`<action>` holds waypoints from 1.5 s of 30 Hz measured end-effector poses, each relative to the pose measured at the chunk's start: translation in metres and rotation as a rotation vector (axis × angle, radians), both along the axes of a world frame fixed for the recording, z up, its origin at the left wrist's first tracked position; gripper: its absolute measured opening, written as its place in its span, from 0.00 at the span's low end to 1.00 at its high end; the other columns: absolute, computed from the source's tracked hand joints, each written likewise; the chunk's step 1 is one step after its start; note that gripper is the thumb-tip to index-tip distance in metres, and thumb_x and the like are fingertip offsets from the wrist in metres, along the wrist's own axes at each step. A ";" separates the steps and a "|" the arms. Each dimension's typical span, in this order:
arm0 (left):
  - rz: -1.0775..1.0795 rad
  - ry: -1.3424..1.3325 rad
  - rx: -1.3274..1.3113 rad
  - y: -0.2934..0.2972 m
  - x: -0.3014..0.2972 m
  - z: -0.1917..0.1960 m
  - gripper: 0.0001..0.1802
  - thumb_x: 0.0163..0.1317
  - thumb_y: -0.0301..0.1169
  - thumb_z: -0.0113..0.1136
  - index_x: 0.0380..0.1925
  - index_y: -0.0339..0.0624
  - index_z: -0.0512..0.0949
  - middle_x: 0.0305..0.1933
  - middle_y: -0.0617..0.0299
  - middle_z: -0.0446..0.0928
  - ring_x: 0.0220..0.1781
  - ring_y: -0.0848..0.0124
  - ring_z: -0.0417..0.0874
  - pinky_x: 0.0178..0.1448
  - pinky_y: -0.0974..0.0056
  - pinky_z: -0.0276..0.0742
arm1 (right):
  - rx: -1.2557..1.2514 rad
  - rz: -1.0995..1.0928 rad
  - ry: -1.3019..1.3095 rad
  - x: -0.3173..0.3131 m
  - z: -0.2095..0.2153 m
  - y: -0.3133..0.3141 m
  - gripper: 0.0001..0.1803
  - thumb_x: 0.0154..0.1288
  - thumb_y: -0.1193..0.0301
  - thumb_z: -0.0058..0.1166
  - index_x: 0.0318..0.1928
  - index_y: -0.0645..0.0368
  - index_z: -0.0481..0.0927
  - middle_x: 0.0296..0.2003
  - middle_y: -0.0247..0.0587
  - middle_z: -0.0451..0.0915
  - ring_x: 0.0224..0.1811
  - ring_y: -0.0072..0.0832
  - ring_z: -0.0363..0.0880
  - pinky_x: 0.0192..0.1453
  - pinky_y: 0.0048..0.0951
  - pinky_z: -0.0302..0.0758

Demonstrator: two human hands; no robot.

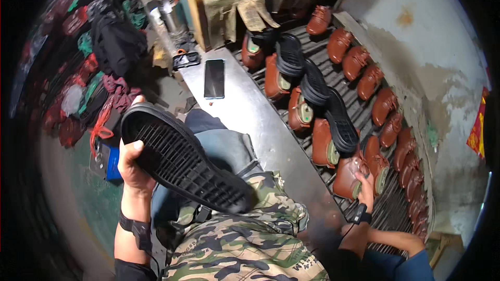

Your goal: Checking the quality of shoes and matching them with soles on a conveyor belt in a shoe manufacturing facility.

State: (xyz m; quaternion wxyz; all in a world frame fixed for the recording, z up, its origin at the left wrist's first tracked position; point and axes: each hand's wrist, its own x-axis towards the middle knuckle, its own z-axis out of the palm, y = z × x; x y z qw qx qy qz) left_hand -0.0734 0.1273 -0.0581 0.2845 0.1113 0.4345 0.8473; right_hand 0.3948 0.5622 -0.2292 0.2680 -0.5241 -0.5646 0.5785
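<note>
My left hand (136, 169) grips a black shoe sole (182, 156) by its wide end, the thumb over the rim. The sole's gridded hollow side faces up, tilted over my lap. On the right, my right hand (366, 190) is closed on a brown leather shoe upper (348, 178) at the near end of a row on the slatted conveyor (333, 106). Its fingers partly hide the shoe. More brown uppers (324, 143) lie beyond it, several with pale green undersides. Loose black soles (341, 122) lie on top of and beside them.
A metal ledge (265, 130) with a phone (214, 79) runs beside the conveyor. Along its far side stands another row of brown shoes (384, 105). Another person's forearm (398, 239) reaches in at the lower right. Bags and cloths (117, 41) are heaped at the left.
</note>
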 end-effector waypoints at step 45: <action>-0.559 0.296 0.036 0.025 -0.039 -0.004 0.53 0.71 0.73 0.32 0.82 0.44 0.53 0.72 0.55 0.73 0.74 0.67 0.71 0.80 0.58 0.61 | 0.456 1.214 0.392 -0.260 0.095 -0.266 0.78 0.41 0.63 0.80 0.82 0.58 0.31 0.74 0.56 0.58 0.74 0.49 0.68 0.80 0.47 0.63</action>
